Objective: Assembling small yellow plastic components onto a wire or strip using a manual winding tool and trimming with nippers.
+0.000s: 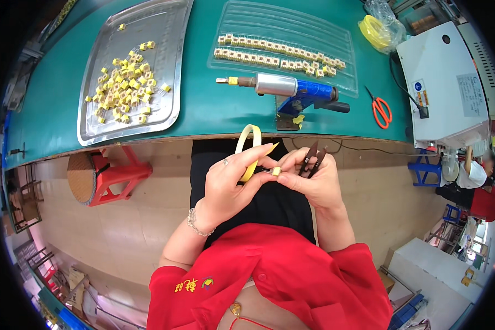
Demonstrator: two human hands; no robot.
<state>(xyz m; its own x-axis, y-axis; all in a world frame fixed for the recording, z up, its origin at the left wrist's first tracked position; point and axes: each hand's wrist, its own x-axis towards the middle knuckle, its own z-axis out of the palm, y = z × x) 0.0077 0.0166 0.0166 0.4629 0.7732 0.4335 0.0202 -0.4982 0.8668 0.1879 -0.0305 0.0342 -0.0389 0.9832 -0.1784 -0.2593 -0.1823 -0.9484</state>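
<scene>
In front of my lap, the fingertips of both hands meet at a small yellow-wrapped coil [276, 171]. My left hand [225, 179] is closed, pinching the coil's left side where thin wire leads show. A thin roll of yellow tape [241, 144] hangs around its fingers. My right hand [320, 184] is closed too, its thumb and fingertips pressed against the coil's right side. Dark tweezers [313, 160] are tucked among the right fingers, tips pointing up and away from the coil.
On the green bench [195, 104], a metal tray [168, 33] holds many loose coils. A clear plastic tray [291, 27] carries coils in rows. Nearby are a blue winding tool [313, 96], orange-handled scissors [381, 113] and a white machine [440, 82]. A red stool [118, 176] stands left.
</scene>
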